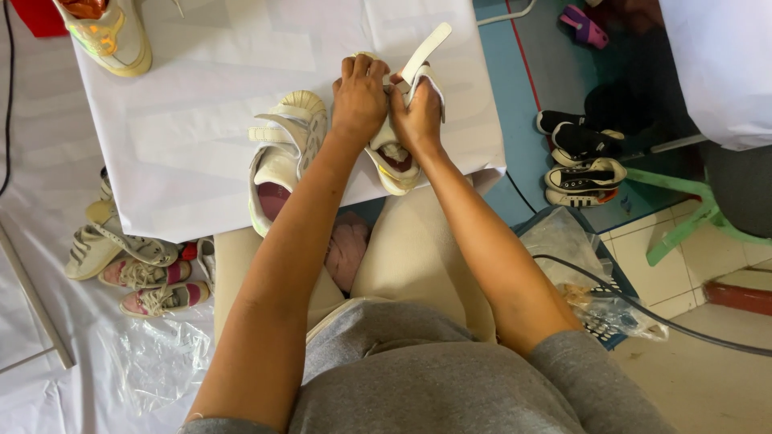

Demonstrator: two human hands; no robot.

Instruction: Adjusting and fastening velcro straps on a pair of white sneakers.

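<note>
Under both hands, a white shoe (pixel 392 153) sits on the white table (pixel 193 137). The left hand (pixel 359 98) presses down on it, fingers curled, while the right hand (pixel 416 120) pinches its open strap (pixel 426 50). I think the strap is being done, and next needs a firm pull.

The strapped shoe (pixel 396 153) was white with a pink lining. The floor sneakers (pixel 585 178) were black with white stripes.

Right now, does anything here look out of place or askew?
Slightly. The second white shoe hangs over the table's near edge, straps undone. Loose shoes lie heaped on the floor. Both hands grip the other shoe.
</note>
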